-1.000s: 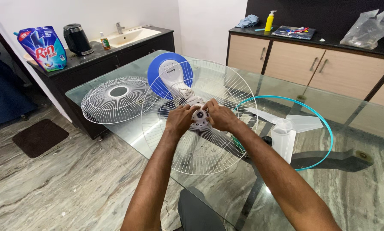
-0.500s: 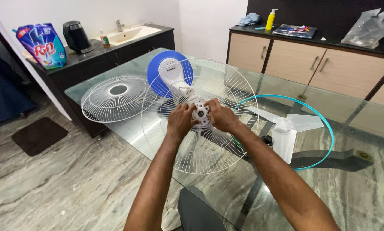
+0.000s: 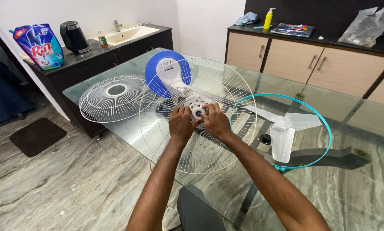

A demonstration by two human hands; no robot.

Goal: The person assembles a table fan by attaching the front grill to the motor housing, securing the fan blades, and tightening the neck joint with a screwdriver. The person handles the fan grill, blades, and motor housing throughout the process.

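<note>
Your left hand [image 3: 181, 124] and right hand [image 3: 216, 122] clamp their fingers on the fan's motor hub [image 3: 198, 112], inside the rear wire guard [image 3: 226, 81] on the glass table [image 3: 363, 128].

I count two white wire fan guards: one round guard [image 3: 115, 97] lying flat at centre left, one larger guard [image 3: 226, 85] at centre. One blue-and-white fan base [image 3: 167, 72] above them, one translucent three-bladed fan blade [image 3: 282, 128] and one teal plastic ring [image 3: 324, 124] at right. Upper left: one black kettle [image 3: 73, 37], one blue detergent pouch [image 3: 38, 45]. Upper right: one yellow bottle [image 3: 268, 19].
</note>
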